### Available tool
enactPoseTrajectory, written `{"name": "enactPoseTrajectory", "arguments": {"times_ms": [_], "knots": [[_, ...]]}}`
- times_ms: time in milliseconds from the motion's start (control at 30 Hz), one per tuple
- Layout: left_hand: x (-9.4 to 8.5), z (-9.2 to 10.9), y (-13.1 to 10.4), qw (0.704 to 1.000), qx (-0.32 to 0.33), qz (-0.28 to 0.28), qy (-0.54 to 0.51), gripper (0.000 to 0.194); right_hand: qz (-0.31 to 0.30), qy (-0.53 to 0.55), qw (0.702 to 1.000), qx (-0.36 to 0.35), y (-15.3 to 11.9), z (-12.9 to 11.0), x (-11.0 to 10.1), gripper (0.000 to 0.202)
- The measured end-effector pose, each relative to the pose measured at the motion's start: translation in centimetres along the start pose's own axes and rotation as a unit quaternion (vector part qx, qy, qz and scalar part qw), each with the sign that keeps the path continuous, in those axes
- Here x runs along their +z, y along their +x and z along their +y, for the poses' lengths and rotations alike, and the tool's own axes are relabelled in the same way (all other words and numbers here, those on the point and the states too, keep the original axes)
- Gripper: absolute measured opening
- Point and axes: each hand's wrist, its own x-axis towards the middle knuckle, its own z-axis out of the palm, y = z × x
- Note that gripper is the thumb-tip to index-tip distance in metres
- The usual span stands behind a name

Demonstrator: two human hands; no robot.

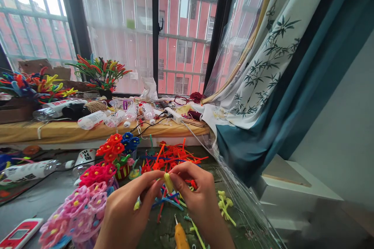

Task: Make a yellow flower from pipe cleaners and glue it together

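Note:
Near the middle of the head view, a small folded yellow fuzzy strip (168, 183) is pinched between both hands. My left hand (131, 200) grips its left side with thumb and forefinger. From the right, my right hand (195, 188) holds the same piece, fingers curled round it. Below the hands lies a yellow-handled tool (181, 237) with a thin metal tip. A light yellow-green fuzzy stem (198, 234) is beside it. Red fuzzy stems and flowers (175, 155) are heaped behind the hands, and blue ones show beneath them.
Pink fuzzy flowers (84, 206) stand at the left, with red flowers (112, 148) behind. Yellow-green pieces (224, 204) lie at the right near clear plastic sheeting (248, 198). A red-and-white device (22, 233) is at lower left. Bottles (93, 120) and a power strip (173, 115) rest on the windowsill.

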Motion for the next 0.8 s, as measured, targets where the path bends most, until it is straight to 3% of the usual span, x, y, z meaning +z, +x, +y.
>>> {"name": "enactPoseTrajectory", "arguments": {"times_ms": [133,300,433,633,800], "knots": [[0.0,-0.2,0.1,0.995,0.093,0.016,0.013,0.014,-0.001,0.025,0.999,0.028,0.0,0.0,0.2,0.017],[-1.1,0.4,0.4,0.989,0.143,-0.021,0.042,0.019,0.005,0.06,0.996,0.062,-0.3,-0.4,0.5,0.017],[-1.8,0.5,0.4,0.985,0.143,-0.063,0.069,0.023,0.002,0.075,0.995,0.073,-0.3,-0.6,0.5,0.016],[-0.6,0.5,0.4,0.992,0.111,0.032,0.045,0.018,0.016,0.079,0.994,0.069,-0.2,-0.6,0.7,0.017],[-0.5,0.7,0.5,0.993,0.097,0.041,0.047,0.016,0.03,0.072,0.995,0.059,-0.4,-0.8,1.0,0.016]]}}
